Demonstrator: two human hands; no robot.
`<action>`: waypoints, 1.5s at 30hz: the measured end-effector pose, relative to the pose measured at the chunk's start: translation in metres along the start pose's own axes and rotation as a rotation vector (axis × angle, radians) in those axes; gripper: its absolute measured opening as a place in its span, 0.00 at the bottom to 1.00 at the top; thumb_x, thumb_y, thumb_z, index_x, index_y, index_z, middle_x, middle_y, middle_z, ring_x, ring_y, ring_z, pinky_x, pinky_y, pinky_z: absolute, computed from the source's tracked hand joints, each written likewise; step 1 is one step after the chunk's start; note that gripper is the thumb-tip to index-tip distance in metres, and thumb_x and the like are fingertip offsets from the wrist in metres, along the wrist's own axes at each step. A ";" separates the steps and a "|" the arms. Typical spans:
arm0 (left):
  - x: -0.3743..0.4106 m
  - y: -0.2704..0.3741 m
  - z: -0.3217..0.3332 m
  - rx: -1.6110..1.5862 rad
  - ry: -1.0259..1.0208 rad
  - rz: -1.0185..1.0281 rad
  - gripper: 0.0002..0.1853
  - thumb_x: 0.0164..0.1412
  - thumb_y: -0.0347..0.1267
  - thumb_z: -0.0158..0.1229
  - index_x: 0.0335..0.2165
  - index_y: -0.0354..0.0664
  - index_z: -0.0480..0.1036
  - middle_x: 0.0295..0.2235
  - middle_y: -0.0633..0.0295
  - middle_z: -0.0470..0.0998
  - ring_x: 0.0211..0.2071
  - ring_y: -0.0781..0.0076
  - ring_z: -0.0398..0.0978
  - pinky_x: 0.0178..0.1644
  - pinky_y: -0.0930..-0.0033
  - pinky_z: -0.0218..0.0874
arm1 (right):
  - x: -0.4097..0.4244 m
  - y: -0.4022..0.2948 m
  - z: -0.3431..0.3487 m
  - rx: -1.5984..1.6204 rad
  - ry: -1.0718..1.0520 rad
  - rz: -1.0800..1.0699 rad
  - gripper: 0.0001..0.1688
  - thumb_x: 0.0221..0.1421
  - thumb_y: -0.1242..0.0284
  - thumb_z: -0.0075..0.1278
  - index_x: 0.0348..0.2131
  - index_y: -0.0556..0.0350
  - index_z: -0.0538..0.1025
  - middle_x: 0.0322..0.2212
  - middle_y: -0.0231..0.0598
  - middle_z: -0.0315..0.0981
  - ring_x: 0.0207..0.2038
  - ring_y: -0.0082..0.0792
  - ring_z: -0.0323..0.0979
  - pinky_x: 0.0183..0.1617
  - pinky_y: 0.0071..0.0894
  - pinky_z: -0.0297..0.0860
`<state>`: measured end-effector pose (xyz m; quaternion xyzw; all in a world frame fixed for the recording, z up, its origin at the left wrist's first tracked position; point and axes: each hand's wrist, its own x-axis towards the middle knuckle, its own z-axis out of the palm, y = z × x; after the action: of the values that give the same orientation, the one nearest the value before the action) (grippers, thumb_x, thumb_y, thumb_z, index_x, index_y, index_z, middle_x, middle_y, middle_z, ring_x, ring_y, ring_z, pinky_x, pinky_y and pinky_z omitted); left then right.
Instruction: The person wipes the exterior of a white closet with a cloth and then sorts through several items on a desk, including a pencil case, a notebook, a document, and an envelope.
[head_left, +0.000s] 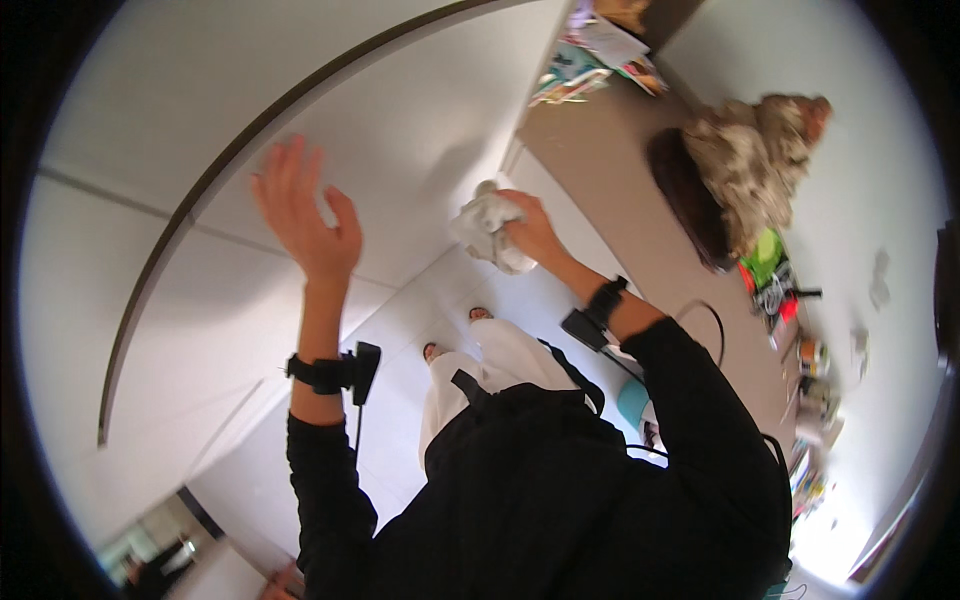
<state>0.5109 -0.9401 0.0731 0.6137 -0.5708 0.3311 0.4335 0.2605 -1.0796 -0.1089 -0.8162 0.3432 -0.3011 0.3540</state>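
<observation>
My left hand (311, 214) is raised with its fingers apart and holds nothing. It is in front of a white cabinet panel (375, 150); whether it touches the panel I cannot tell. In my right hand (536, 232) is a crumpled white cloth (480, 225), gripped near the panel's right edge and above the floor. Part of the cloth is hidden behind my fingers. A long dark strip (247, 131) runs across the white panels, bent by the lens.
At right stretches a brown countertop (592, 172). On it are papers (607, 45), a rough brown ornament (750, 165) on a dark base (690, 199), and several small items along the wall. A teal object (634, 401) is below the counter's edge. Pale floor tiles (435, 292) lie underfoot.
</observation>
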 end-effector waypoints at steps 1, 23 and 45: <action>-0.010 0.012 0.013 -0.060 -0.051 0.008 0.22 0.46 0.23 0.48 0.44 0.39 0.66 0.48 0.53 0.64 0.52 0.55 0.58 0.56 0.49 0.40 | -0.009 -0.017 -0.035 -0.064 0.124 0.032 0.31 0.35 0.80 0.45 0.45 0.49 0.68 0.36 0.44 0.70 0.41 0.46 0.66 0.47 0.35 0.62; -0.079 0.157 0.241 -0.543 -0.815 -0.047 0.08 0.44 0.23 0.53 0.28 0.42 0.68 0.37 0.58 0.70 0.41 0.58 0.66 0.45 0.62 0.58 | 0.020 0.089 -0.125 -0.414 0.427 0.688 0.55 0.35 0.62 0.55 0.59 0.39 0.43 0.59 0.46 0.32 0.61 0.54 0.29 0.58 0.60 0.34; -0.053 0.108 0.216 -0.390 -0.787 -0.403 0.04 0.49 0.25 0.49 0.28 0.40 0.69 0.36 0.56 0.71 0.38 0.56 0.68 0.41 0.62 0.60 | 0.068 0.047 -0.089 0.249 -0.171 0.225 0.35 0.33 0.74 0.51 0.47 0.44 0.67 0.42 0.46 0.64 0.47 0.45 0.58 0.52 0.38 0.54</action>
<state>0.3780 -1.1122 -0.0453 0.6982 -0.6126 -0.1299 0.3470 0.2186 -1.1886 -0.0782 -0.7452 0.3612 -0.2290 0.5116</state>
